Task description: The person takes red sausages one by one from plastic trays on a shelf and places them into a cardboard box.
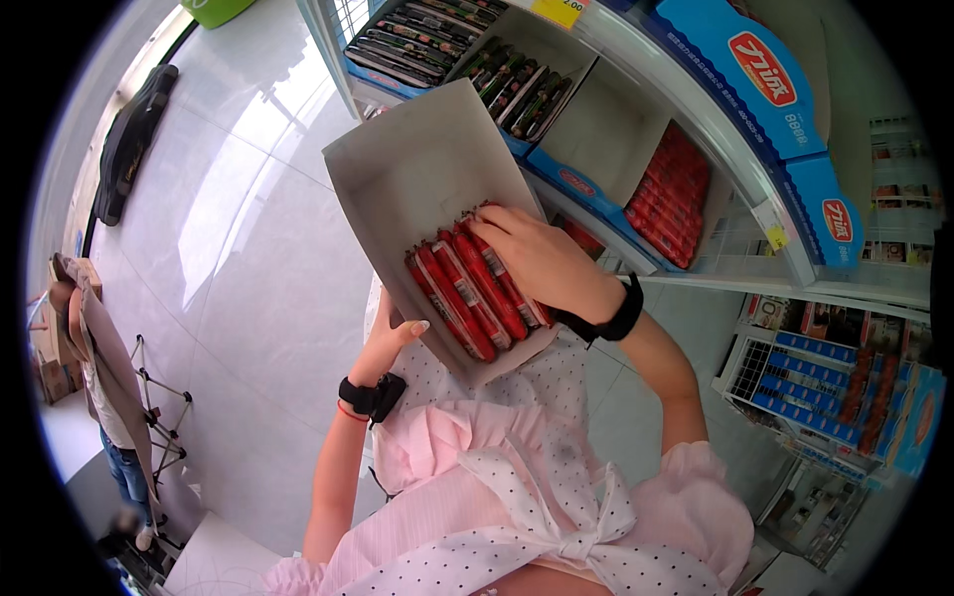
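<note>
My left hand (391,339) holds an open cardboard box (417,160) from its left side, with the thumb on the rim and the other fingers hidden. Several red packaged sausages (462,287) lie side by side at the box's near end. My right hand (525,246) reaches into the box from the right, its fingertips on the upper ends of the sausages; whether it grips any, I cannot tell. Beyond the box, a shelf carries a partly filled display box of red packages (669,197) and boxes of dark packages (522,89).
A white shelf edge (671,67) with blue cartons (760,67) curves across the upper right. Lower right stands a rack of blue boxes (809,380). At the left are a black case (134,145), a person (112,387) and a folding metal frame (160,417).
</note>
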Available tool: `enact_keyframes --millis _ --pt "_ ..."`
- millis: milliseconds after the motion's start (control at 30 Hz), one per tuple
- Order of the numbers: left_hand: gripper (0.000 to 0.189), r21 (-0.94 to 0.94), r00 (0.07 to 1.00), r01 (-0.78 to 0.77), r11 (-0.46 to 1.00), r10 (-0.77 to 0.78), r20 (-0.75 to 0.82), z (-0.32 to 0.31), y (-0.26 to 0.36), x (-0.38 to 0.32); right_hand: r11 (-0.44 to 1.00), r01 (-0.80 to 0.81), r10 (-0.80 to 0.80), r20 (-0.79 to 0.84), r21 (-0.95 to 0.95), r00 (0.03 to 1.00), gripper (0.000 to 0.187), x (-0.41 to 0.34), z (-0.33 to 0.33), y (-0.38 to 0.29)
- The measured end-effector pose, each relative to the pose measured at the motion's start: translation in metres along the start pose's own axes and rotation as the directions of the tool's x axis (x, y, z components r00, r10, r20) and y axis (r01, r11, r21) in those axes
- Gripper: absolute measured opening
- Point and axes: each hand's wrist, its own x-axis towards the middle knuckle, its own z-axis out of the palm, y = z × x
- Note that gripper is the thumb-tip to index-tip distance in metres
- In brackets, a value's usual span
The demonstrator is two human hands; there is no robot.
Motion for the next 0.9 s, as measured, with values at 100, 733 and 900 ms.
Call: enact_keyframes --millis 100,733,900 --pt "0.102 0.003 1.000 -0.012 1.000 0.012 0.005 -0.002 -0.002 0.001 0.973 0.167 -0.161 0.050 -0.159 0.986 0.032 0.021 0.021 0.020" --pt "0.101 -0.019 0.999 -0.032 0.999 0.032 0.015 0.003 0.003 -0.003 0.902 -0.360 0.405 0.177 -0.236 0.897 0.059 -0.039 0.019 -0.018" --pt "0.103 -0.015 0.998 -0.056 0.998 0.057 0.038 0.000 0.002 0.000 0.901 -0.414 0.430 0.135 -0.128 0.893 0.061 -0.048 0.024 -0.017"
